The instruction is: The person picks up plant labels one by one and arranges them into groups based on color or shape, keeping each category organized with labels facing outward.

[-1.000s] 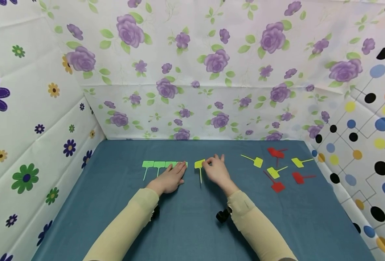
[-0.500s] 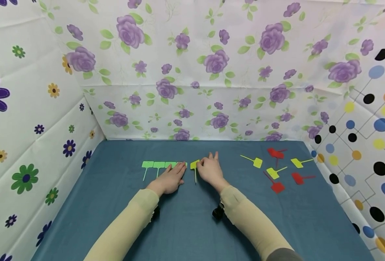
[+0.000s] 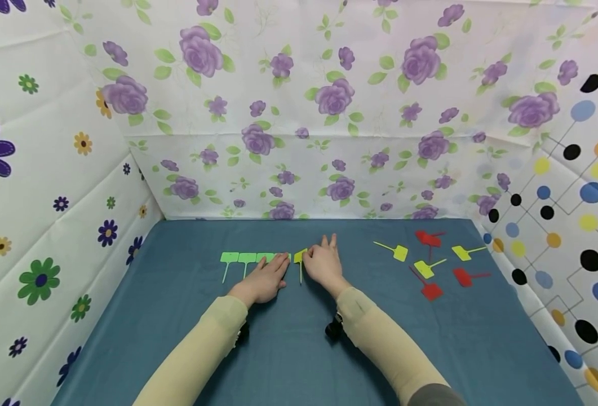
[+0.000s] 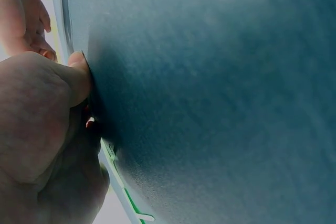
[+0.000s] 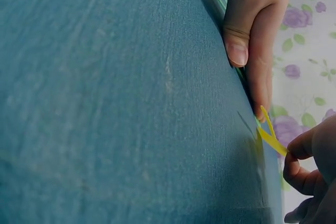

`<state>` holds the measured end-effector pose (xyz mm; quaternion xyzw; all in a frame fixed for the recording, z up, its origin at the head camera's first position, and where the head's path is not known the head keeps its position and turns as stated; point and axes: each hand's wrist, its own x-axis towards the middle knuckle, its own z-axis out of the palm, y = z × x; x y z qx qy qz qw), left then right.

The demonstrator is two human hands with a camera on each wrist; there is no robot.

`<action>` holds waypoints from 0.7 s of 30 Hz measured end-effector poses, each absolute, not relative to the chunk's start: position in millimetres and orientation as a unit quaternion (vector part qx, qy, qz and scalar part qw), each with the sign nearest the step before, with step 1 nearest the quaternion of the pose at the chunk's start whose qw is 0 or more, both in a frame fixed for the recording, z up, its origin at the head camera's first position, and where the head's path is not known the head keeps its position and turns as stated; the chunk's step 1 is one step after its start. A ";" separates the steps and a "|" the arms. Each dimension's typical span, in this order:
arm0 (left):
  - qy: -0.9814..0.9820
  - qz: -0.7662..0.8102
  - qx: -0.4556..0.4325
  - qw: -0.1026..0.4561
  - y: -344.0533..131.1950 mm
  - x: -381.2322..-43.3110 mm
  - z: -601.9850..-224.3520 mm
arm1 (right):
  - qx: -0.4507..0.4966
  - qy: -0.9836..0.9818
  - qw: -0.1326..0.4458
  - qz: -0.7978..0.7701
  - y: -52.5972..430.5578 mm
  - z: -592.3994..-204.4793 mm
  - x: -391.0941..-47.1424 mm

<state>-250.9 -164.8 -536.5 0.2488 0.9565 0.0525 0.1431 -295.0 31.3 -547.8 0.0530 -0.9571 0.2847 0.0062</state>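
Since the earlier frames, the right hand (image 3: 323, 264), pinching the yellow tag (image 3: 299, 256), has slid left near the table's (image 3: 288, 361) far edge, right beside the green tags (image 3: 248, 257); contact is unclear. The left hand (image 3: 264, 279) still rests, fingers extended, over the row's right end, hiding part. The left wrist view is dark.

The tabletop (image 3: 288, 361) is blue, with green tags (image 3: 247, 257), yellow tags (image 3: 400, 253) and red tags (image 3: 432, 291); purple roses (image 3: 335, 97) pattern the white backdrop (image 3: 299, 73).
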 end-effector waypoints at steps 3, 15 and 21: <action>0.957 0.051 0.249 0.142 -164.9 -251.0 -536.0 | 0.051 -0.956 0.004 0.287 30.1 -547.5 -295.3; 0.958 0.037 0.247 0.141 -163.7 -251.3 -535.9 | 0.050 -0.958 0.001 0.281 26.7 -548.2 -295.7; 0.957 0.034 0.251 0.141 -163.7 -251.1 -536.7 | 0.046 -0.961 -0.001 0.272 26.2 -550.5 -296.6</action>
